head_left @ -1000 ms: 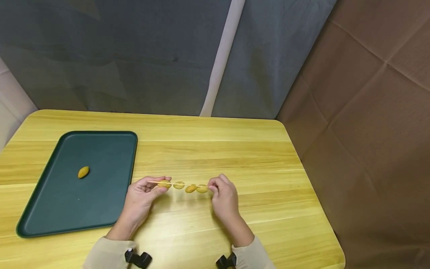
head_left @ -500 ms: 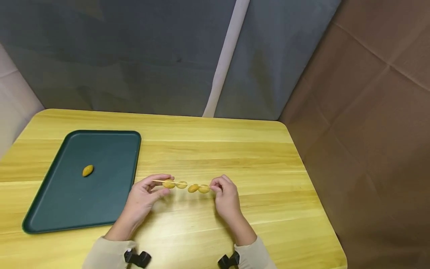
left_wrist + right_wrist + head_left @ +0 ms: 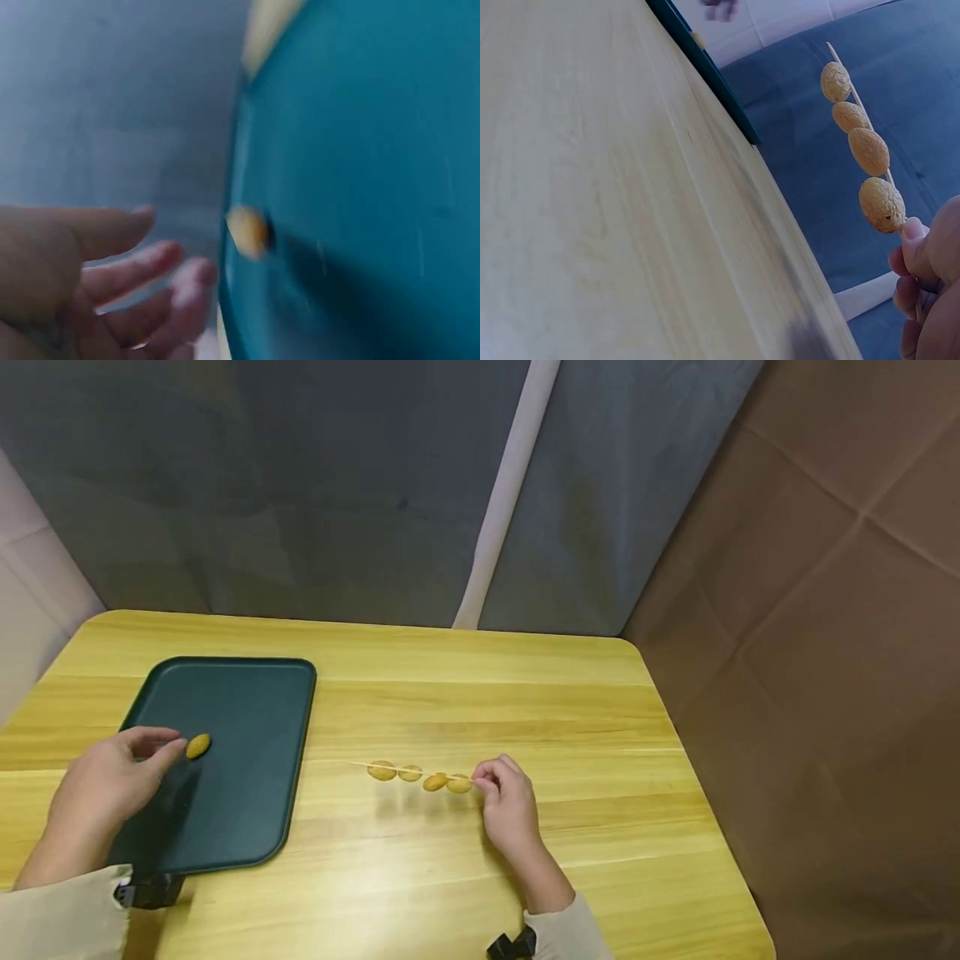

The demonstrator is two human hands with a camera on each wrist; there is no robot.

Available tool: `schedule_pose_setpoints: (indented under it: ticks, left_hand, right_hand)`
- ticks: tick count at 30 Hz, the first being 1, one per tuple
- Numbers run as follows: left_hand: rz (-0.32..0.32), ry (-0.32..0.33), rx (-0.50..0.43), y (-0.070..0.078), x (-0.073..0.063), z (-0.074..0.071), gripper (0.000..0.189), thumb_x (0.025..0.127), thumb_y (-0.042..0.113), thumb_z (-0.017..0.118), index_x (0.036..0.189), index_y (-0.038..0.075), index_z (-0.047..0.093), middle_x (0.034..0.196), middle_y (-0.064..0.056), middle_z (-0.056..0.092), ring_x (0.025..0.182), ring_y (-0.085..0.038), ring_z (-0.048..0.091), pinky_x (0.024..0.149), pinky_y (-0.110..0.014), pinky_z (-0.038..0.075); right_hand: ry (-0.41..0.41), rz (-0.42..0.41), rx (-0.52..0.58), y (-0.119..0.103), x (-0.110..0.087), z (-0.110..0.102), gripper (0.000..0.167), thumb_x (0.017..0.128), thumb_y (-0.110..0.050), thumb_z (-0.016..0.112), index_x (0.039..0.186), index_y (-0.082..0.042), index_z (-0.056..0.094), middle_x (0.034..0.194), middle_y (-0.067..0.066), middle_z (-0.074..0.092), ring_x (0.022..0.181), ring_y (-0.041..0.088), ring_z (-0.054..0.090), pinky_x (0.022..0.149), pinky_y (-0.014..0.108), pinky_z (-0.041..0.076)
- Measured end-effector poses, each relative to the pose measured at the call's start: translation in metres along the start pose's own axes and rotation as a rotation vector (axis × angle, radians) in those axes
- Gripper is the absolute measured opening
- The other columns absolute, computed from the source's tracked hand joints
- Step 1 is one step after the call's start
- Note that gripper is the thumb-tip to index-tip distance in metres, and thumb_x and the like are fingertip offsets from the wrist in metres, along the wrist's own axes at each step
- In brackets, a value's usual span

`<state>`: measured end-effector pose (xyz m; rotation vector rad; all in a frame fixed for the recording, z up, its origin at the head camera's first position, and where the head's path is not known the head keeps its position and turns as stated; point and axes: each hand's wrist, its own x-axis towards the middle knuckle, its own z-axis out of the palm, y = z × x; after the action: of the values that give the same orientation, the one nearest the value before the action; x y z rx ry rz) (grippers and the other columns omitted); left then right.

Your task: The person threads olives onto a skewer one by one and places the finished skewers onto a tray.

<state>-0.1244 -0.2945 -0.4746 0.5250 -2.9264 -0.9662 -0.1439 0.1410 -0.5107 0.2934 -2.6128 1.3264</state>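
Observation:
My right hand (image 3: 510,806) pinches one end of a thin wooden skewer (image 3: 857,100) held up over the table. Several small, wrinkled, yellow-brown oval pieces that look like baby potatoes (image 3: 868,152) are threaded along it, with the far tip sticking out bare. Over the dark green tray (image 3: 240,810), my left hand (image 3: 112,777) reaches toward one loose oval piece (image 3: 198,746) of the same kind. Its thumb and index tip come right up to that piece in the head view. In the left wrist view the fingers are spread, with a gap between them and the blurred piece.
The tray lies on the left part of a light wooden table (image 3: 420,693). Grey cloth (image 3: 300,485) hangs behind the table's far edge, and brown cloth (image 3: 825,652) hangs along the right side.
My left hand has let go of the skewer's left part and moved left to the loose piece on the tray. The right hand still holds the skewer in nearly the same place.

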Motion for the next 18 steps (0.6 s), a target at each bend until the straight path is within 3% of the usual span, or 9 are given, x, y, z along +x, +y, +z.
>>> schedule_pose_setpoints:
  ticks: [2,5,10,13,15,18]
  left_hand:
    - [-0.035,-0.01,0.081,-0.011,0.007,0.0,0.053,0.105,0.033,0.055,0.13,-0.014,0.051,0.121,-0.04,0.054,0.103,-0.055,0.054,0.074,-0.06,0.047]
    - [-0.024,-0.04,0.143,-0.019,0.013,0.007,0.055,0.104,0.033,0.057,0.129,-0.016,0.049,0.119,-0.041,0.055,0.101,-0.056,0.055,0.071,-0.058,0.048]
    - [-0.02,-0.136,0.181,-0.018,0.023,0.009,0.071,0.102,0.057,0.05,0.127,-0.01,0.056,0.125,-0.041,0.053,0.103,-0.056,0.054,0.06,-0.054,0.047]
    - [-0.041,-0.163,0.175,-0.015,0.029,0.007,0.067,0.101,0.057,0.053,0.122,-0.006,0.061,0.115,-0.035,0.06,0.091,-0.046,0.059,0.056,-0.05,0.046]
    - [-0.036,-0.153,0.169,-0.015,0.03,0.008,0.057,0.1,0.05,0.059,0.118,-0.005,0.063,0.107,-0.031,0.062,0.082,-0.04,0.06,0.055,-0.048,0.046]
    - [0.014,-0.075,0.158,-0.015,0.024,0.011,0.042,0.097,0.036,0.069,0.111,-0.003,0.065,0.101,-0.029,0.065,0.078,-0.037,0.06,0.053,-0.045,0.044]
  right_hand:
    - [-0.006,0.004,0.0,0.001,0.0,0.0,0.006,0.092,-0.008,0.069,0.087,-0.008,0.066,0.082,-0.003,0.054,0.074,0.011,0.05,0.064,0.024,0.047]
    - [-0.011,0.019,-0.009,0.002,-0.001,-0.001,0.006,0.092,-0.01,0.069,0.087,-0.008,0.066,0.083,-0.004,0.053,0.074,0.011,0.051,0.064,0.024,0.048]
    - [-0.014,0.028,-0.028,0.004,-0.001,-0.003,0.007,0.092,-0.014,0.068,0.088,-0.009,0.067,0.083,-0.005,0.054,0.075,0.011,0.051,0.065,0.024,0.048]
    - [-0.014,0.029,-0.031,0.003,-0.001,-0.004,0.006,0.092,-0.013,0.069,0.088,-0.009,0.067,0.082,-0.005,0.053,0.074,0.01,0.05,0.065,0.024,0.047]
    - [-0.012,0.032,-0.028,0.003,0.0,-0.004,0.006,0.092,-0.011,0.069,0.087,-0.009,0.067,0.082,-0.005,0.053,0.074,0.01,0.05,0.064,0.024,0.047]
    - [-0.009,0.036,-0.018,0.002,0.001,-0.005,0.006,0.091,-0.009,0.07,0.086,-0.009,0.067,0.081,-0.005,0.053,0.074,0.01,0.05,0.064,0.024,0.047]
